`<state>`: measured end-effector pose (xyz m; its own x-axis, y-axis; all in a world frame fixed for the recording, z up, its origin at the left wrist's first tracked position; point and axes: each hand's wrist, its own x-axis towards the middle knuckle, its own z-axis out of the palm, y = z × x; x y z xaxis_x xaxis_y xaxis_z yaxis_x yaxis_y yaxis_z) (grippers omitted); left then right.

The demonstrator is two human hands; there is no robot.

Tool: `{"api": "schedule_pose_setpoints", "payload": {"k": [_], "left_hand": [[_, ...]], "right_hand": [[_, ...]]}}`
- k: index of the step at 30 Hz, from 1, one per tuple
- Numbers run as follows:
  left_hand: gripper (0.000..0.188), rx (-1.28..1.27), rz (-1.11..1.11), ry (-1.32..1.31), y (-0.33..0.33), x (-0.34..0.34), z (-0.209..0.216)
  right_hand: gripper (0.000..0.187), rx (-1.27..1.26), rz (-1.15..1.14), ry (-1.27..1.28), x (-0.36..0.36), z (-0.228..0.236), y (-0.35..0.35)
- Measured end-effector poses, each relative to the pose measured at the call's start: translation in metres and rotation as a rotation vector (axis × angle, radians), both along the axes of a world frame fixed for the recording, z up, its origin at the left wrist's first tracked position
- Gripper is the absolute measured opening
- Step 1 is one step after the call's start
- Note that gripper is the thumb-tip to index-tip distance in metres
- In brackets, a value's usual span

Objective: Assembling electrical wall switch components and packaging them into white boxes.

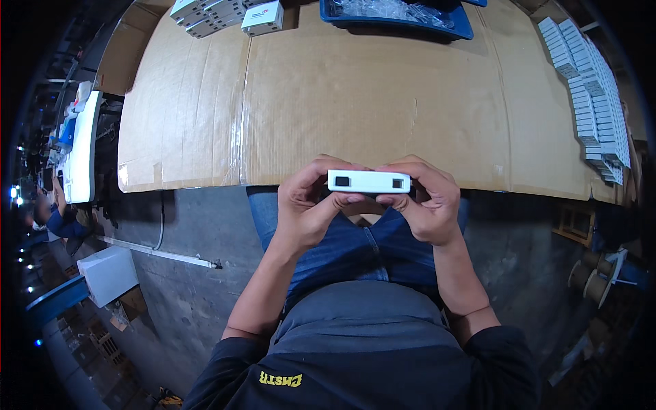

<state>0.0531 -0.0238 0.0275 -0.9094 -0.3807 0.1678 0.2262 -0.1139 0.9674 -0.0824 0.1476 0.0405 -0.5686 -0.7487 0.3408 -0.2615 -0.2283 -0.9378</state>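
White box (pixel 370 182) is pinched at ends in grip of left hand (pixel 306 203) and right hand (pixel 434 203), near edge of counter (pixel 376 109).

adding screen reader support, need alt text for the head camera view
A person's left hand and right hand hold a flat white box with two dark square openings by the near edge of a cardboard-covered table. A blue tray sits at the far edge, stacked white boxes at right.
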Motion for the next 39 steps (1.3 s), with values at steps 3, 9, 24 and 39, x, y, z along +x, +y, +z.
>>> {"api": "schedule_pose_setpoints", "payload": {"k": [3, 9, 24, 39], "left_hand": [[0.034, 0.115, 0.056, -0.262, 0.000, -0.008, 0.008], [0.037, 0.259, 0.041, -0.364, -0.002, -0.012, -0.002], [0.070, 0.857, -0.312, -0.466, 0.006, -0.018, -0.025], [0.025, 0.452, 0.032, -0.319, 0.020, -0.019, -0.033]], "right_hand": [[0.028, 0.072, -0.038, -0.129, 0.003, -0.008, -0.003], [0.036, 0.070, -0.143, -0.512, 0.003, -0.017, -0.007], [0.037, -0.193, -0.072, -0.873, -0.009, -0.049, -0.005], [0.021, 0.157, -0.189, -0.667, -0.001, -0.039, -0.010]]}}
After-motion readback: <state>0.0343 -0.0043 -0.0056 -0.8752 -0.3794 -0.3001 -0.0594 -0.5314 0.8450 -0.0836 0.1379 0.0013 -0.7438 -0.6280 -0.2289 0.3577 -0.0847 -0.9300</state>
